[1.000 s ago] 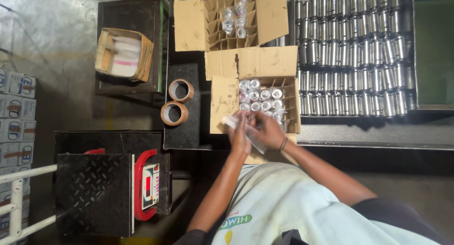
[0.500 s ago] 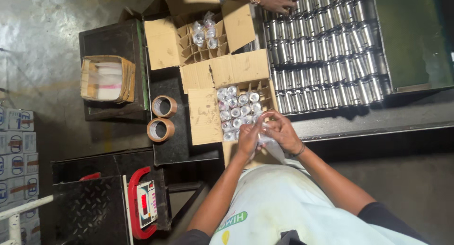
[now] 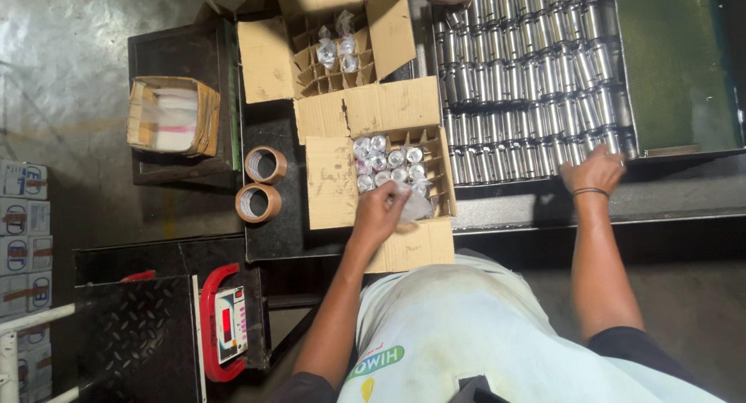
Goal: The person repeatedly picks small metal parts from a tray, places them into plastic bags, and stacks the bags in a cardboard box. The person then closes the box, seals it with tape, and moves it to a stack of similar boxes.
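Roughly half the near carton's (image 3: 342,187) cells hold wrapped cylinders (image 3: 386,163). Left hand (image 3: 379,214) curls over a clear-wrapped piece (image 3: 416,208) at its lower cells; right hand (image 3: 594,170), fingers spread and empty, touches the metal cylinders (image 3: 528,84) on the table.

Tape rolls (image 3: 262,184) lie left of the divided carton (image 3: 378,187), metal cylinders (image 3: 528,84) right.
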